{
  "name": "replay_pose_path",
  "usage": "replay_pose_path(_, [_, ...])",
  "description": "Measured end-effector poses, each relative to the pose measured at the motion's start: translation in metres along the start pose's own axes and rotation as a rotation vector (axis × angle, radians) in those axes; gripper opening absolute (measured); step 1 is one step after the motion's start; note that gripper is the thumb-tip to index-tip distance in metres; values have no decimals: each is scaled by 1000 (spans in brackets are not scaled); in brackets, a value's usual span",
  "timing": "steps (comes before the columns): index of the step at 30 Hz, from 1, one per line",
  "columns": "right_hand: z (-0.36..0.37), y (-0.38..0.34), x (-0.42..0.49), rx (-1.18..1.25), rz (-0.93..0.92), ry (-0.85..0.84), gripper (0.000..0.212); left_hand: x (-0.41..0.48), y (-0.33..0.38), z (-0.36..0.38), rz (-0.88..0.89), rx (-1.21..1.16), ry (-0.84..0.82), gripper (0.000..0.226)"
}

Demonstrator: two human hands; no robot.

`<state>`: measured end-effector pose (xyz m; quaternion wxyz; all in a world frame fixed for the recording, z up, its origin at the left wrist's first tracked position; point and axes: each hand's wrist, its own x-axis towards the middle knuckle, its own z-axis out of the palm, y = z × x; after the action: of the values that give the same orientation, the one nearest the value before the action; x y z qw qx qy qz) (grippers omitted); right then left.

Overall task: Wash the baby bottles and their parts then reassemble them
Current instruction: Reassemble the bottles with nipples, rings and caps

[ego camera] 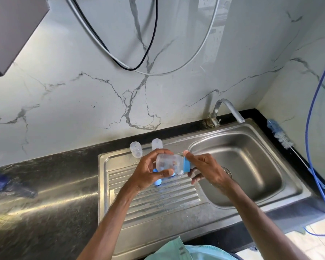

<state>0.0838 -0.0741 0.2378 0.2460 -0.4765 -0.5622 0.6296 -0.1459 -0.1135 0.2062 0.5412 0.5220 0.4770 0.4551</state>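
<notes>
My left hand (148, 171) grips a clear baby bottle (169, 164) lying sideways above the drainboard. My right hand (203, 167) holds the blue ring (186, 164) on the bottle's neck, thumb on top and fingers underneath. Two clear caps (135, 149) (157, 143) stand upside down at the back of the drainboard. Blue parts (157, 182) lie on the drainboard under my left hand, mostly hidden.
The steel sink basin (251, 162) is to the right, with a tap (227, 109) at its back. A blue bottle brush (279, 135) leans in the right corner. A blue hose (311, 147) hangs on the right. The dark counter (45, 194) stretches left.
</notes>
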Motion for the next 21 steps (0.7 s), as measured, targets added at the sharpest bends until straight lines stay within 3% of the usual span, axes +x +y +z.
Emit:
replay_pose_path(3, [-3, 4, -1, 37, -69, -27, 46, -3, -3, -1, -8, -42, 74, 53])
replay_pose_path(4, [-5, 8, -1, 34, -87, -28, 49, -3, -3, -2, -12, -47, 89, 54])
replay_pose_path(6, [-4, 15, -2, -88, -164, 13, 48, -3, -5, -2, -22, -34, 69, 53])
replay_pose_path(10, [3, 15, -3, -299, -267, 119, 13, -2, -9, 2, -28, -30, 26, 52])
replay_pose_path(12, [4, 12, -3, -304, -208, 91, 30, -2, -9, 2, -36, -16, 18, 53])
replay_pose_path(16, [2, 15, 1, -149, 120, -10, 68, 0, -8, 0, -51, 22, -28, 54])
replay_pose_path(18, [0, 16, 1, -86, 158, -82, 69, 0, -8, -2, -50, 52, -34, 52])
replay_pose_path(21, [-6, 20, 2, 54, 15, -140, 42, -2, -9, -3, -69, 70, 18, 47])
